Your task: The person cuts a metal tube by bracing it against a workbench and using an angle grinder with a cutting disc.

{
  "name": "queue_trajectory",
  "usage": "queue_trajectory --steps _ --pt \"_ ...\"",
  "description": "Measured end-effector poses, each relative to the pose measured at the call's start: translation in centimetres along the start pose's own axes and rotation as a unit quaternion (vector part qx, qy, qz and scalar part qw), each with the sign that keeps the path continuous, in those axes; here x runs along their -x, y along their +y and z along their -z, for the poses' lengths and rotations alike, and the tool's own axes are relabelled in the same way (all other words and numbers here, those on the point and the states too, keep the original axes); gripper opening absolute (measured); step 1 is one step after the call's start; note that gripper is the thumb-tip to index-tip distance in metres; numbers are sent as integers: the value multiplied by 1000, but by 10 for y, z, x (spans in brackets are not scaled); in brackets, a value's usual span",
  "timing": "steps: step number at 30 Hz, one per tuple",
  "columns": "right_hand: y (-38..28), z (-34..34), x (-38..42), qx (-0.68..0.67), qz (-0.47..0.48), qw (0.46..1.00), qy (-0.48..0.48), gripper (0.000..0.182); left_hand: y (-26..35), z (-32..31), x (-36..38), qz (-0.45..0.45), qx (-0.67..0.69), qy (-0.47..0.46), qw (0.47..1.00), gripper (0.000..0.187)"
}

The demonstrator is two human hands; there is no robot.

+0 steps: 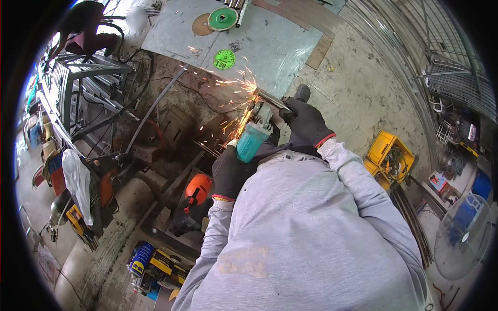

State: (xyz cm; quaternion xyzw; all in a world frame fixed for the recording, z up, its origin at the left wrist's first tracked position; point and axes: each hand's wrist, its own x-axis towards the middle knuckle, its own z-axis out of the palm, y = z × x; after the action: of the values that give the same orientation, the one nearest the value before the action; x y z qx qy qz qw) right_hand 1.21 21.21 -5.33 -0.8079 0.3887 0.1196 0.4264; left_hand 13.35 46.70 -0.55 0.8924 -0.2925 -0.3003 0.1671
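My left hand [231, 173], in a black glove, is wrapped around the teal body of an angle grinder [253, 139]. My right hand [306, 120], also gloved, grips the grinder's black side handle [302, 93]. The grinder's disc end meets a thin metal bar [271, 99], and orange sparks [236, 85] spray out to the left and downward. Grey sleeves cover both my arms and hide what lies under them.
A metal sheet [270, 46] lies beyond the bar with green discs [223, 18] on it. An orange power tool [196, 191] sits below the grinder. A welding machine [101, 186], steel frames [83, 88], a yellow crate [389, 155] and a fan [463, 233] stand around. Another person [85, 28] sits far left.
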Motion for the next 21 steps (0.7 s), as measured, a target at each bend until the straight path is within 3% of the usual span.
queue_trajectory --steps 5,8,10,14,17,19,21 --pt "-2 2 0 2 -1 1000 -5 48 4 4 0 20 6 -14 1000 55" --pt "2 -1 -1 4 -1 1000 -4 48 -2 -3 0 -11 44 27 999 56" --pt "7 -6 -2 6 15 1000 10 48 -14 -9 -1 -21 -1 -12 1000 55" --pt "8 -6 -3 7 17 1000 12 47 1 1 -1 -6 1 3 1000 55" --pt "5 -5 -2 11 11 1000 9 46 -1 -1 -2 -16 1 8 1000 62" --pt "4 -4 -2 14 7 1000 9 45 3 2 -3 45 -39 -31 998 64" --pt "6 -5 -2 7 15 1000 8 45 4 3 -3 34 -27 -24 999 64"
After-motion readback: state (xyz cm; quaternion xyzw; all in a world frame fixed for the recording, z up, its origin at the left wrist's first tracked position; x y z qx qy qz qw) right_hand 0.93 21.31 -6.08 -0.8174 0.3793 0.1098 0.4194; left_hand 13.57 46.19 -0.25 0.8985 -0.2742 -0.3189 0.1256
